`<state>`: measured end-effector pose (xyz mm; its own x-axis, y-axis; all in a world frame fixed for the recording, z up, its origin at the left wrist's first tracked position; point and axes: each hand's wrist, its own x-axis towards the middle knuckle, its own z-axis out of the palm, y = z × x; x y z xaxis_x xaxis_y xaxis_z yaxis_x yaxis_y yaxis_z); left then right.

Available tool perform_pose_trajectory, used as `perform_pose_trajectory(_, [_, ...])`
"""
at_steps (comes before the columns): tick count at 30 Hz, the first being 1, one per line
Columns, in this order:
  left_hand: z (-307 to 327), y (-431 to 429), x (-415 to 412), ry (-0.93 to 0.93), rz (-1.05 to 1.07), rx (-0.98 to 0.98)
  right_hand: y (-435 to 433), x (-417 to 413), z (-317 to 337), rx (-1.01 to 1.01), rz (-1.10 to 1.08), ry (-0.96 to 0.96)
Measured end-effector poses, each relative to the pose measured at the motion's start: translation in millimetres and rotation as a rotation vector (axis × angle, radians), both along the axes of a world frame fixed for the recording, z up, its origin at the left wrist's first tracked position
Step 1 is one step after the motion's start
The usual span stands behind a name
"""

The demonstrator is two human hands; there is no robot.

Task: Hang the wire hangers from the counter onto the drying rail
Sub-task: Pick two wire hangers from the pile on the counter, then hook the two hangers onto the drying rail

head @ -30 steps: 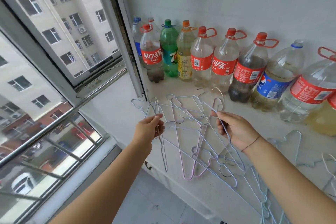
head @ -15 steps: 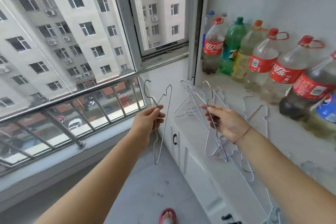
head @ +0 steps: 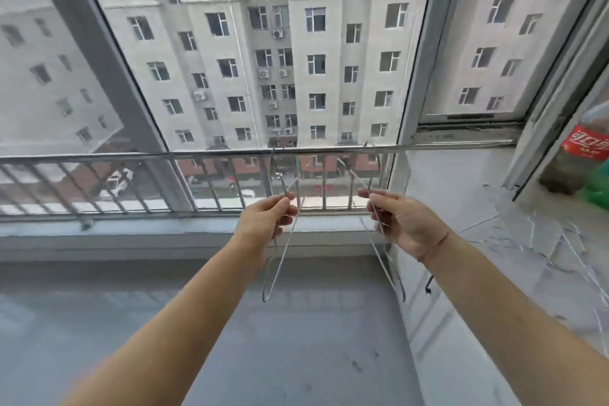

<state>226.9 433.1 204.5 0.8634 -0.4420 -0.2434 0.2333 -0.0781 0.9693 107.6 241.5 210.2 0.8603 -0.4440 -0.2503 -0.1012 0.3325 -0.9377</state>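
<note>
While both hooks are meeting the rail (head: 214,154), left hand (head: 267,221) is pinching left hanger (head: 281,260), right hand (head: 405,224) is gripping right hanger (head: 385,265); spare hangers (head: 573,250) are lying on counter (head: 534,201), right.

Soft, even daylight enters through the window (head: 280,53). Shadows are faint. Wide-angle distortion bends the edges, and the right side is motion-blurred.

Single head-worn wide-angle view, facing forward toward the rail (head: 214,153), close range
</note>
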Motion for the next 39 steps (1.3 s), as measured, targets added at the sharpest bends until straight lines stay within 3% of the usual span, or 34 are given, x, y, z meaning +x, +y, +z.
perform_pose_trajectory(6, [15.5, 137.2, 33.0, 0.023, 0.238, -0.083, 119.4, 71.2, 19.1, 0.008, 0.186, -0.010])
perform_pose_trajectory(19, [28.3, 422.8, 85.7, -0.070, 0.629, -0.033, 383.8, 195.3, 33.4, 0.071, 0.484, -0.066])
perform_pose_trajectory(39, [102.5, 601.0, 226.8, -0.166, 0.868, -0.003, 594.2, 396.4, 94.4, 0.051, 0.770, -0.158])
